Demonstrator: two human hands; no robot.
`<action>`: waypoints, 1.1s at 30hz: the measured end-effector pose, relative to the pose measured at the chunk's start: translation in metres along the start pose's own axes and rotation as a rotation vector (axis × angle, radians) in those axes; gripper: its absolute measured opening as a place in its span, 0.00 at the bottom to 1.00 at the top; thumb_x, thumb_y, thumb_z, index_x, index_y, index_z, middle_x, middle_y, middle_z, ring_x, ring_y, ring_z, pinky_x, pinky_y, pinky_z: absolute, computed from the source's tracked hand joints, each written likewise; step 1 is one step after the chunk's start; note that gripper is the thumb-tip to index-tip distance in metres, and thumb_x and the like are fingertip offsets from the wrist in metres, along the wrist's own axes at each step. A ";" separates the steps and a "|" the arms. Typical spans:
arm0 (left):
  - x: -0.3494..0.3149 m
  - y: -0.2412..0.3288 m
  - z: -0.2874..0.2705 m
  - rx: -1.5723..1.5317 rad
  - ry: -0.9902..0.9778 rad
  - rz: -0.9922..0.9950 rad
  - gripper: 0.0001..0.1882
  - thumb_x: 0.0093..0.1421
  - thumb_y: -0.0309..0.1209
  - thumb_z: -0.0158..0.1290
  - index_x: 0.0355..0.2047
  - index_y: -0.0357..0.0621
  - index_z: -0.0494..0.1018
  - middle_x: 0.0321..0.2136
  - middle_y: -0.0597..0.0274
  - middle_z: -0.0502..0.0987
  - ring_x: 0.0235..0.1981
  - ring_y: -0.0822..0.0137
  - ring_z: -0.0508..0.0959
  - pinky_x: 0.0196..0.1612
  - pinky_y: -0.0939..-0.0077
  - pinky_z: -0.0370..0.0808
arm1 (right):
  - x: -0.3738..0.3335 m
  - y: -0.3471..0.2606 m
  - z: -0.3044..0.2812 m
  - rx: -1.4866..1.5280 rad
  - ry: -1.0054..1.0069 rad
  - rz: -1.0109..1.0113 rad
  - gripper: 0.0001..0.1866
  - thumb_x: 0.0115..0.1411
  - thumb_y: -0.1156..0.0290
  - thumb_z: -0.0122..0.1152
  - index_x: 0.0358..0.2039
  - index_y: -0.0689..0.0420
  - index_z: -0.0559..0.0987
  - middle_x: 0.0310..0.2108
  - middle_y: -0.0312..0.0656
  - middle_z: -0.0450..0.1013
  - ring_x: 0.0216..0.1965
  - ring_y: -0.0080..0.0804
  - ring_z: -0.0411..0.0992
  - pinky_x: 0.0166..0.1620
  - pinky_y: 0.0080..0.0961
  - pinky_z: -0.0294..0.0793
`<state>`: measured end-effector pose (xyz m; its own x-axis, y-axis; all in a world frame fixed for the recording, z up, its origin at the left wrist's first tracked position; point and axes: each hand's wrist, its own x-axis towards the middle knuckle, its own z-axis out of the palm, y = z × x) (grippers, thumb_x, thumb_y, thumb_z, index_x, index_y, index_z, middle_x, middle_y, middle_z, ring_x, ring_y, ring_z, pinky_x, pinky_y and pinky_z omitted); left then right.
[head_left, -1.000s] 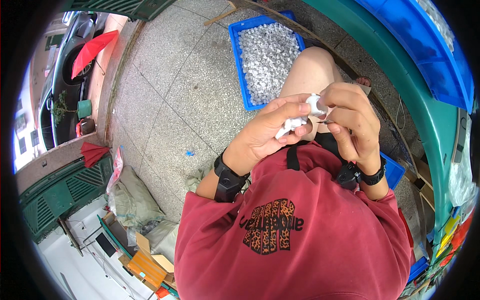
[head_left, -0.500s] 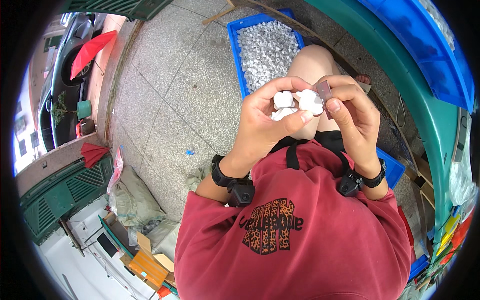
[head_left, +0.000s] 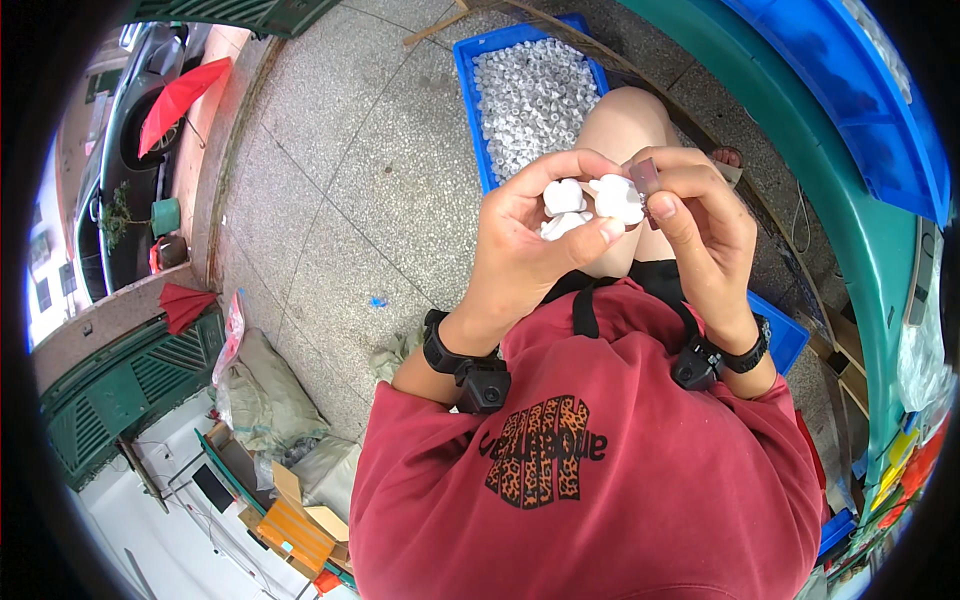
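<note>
Pinching smooth white moulded plastic pieces [head_left: 563, 205], the left hand [head_left: 530, 250] curled shut while the right hand [head_left: 700, 235] gripped another white piece [head_left: 617, 197] and a small dark blade [head_left: 645, 176].

Open cardboard boxes [head_left: 290, 525], brown with orange flaps, stood on the floor at the lower left. A pale woven sack [head_left: 262, 395] lay slumped beside them, with a red-and-white plastic packet [head_left: 232, 335] at its upper end. Small yellow and red packages [head_left: 905, 465] were stacked at the far right edge, too blurred to tell apart.

Open paving [head_left: 330, 180] left of blue crate [head_left: 468, 110] — bare knee [head_left: 625, 125], green frame [head_left: 800, 170] crowd right
</note>
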<state>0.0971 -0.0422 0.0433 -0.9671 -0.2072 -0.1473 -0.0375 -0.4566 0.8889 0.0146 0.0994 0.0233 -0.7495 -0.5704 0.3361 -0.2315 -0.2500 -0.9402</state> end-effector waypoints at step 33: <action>0.030 -0.011 -0.015 -0.200 -0.138 -0.360 0.22 0.61 0.35 0.41 0.54 0.40 0.57 0.33 0.61 0.70 0.28 0.78 0.68 0.16 0.89 0.62 | 0.000 0.014 -0.001 -0.030 -0.135 0.224 0.06 0.59 0.74 0.49 0.33 0.63 0.71 0.34 0.38 0.70 0.30 0.19 0.69 0.29 0.15 0.67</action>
<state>0.0720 -0.0565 0.0222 -0.9263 0.1072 -0.3613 -0.3424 -0.6400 0.6878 0.0106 0.0969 0.0105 -0.6953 -0.7084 0.1219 -0.0887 -0.0838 -0.9925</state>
